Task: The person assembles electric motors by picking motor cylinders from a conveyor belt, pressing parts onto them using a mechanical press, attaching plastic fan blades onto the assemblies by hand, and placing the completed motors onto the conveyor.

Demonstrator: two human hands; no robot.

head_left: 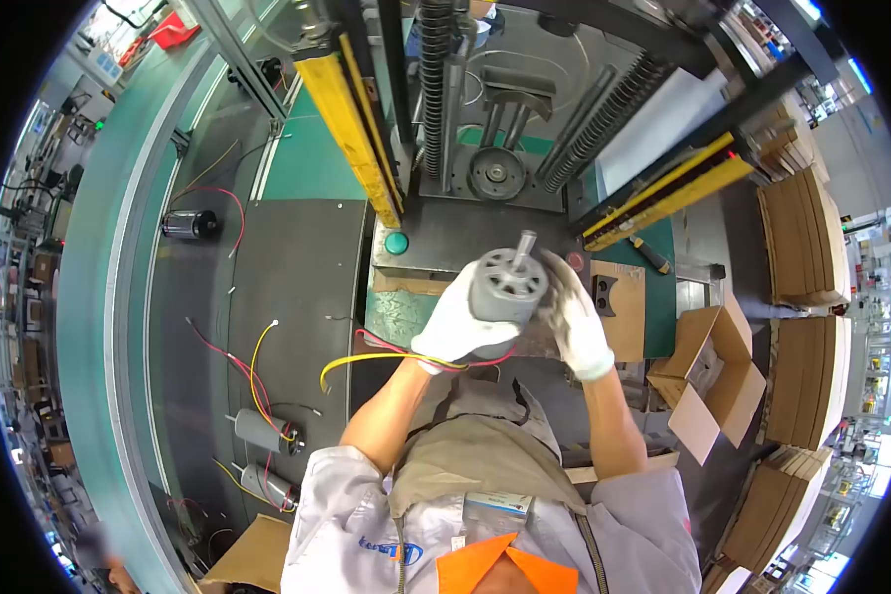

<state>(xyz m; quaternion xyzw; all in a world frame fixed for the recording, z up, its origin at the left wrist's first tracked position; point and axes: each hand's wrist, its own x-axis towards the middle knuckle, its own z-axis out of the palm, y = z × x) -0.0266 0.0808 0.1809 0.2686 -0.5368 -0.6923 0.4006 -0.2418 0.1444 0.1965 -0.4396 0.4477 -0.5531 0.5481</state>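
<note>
A grey cylindrical motor (506,287) with a vented end face and a metal shaft pointing up is in front of my body. My left hand (459,319), in a white glove, is wrapped round its left side. Red and yellow wires (386,357) trail from the motor below that hand. My right hand (576,319), also gloved, is beside the motor's right side; its fingers are smeared by motion, so whether they touch the motor is unclear. Behind the motor is a press fixture (496,173) with a round metal seat.
Yellow light-curtain bars (346,124) flank the press. A green button (396,243) and a red button (575,262) sit on its front. More motors (263,432) with wires lie on the left conveyor. An open carton (708,371) and stacked cardboard (807,381) are at right.
</note>
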